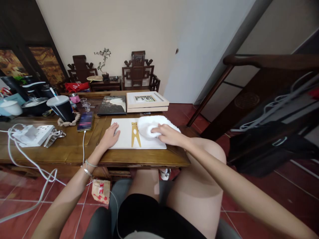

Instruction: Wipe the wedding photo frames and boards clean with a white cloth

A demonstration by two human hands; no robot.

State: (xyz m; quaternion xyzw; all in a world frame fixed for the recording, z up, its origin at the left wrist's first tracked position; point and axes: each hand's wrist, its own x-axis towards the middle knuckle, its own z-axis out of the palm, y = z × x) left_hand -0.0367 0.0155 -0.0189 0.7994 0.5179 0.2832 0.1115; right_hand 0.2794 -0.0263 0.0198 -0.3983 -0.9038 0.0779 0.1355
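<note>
A white board with a yellow figure on it lies flat on the wooden table in front of me. My left hand rests on the board's left edge with the fingers curled down against it. My right hand is closed on a white cloth, which lies bunched on the board's upper right part.
Behind the board lie a dark picture and a pale framed picture. A black cup with a lid and straw, a phone, a white power strip with cables and bowls fill the table's left. A dark stair rail stands right.
</note>
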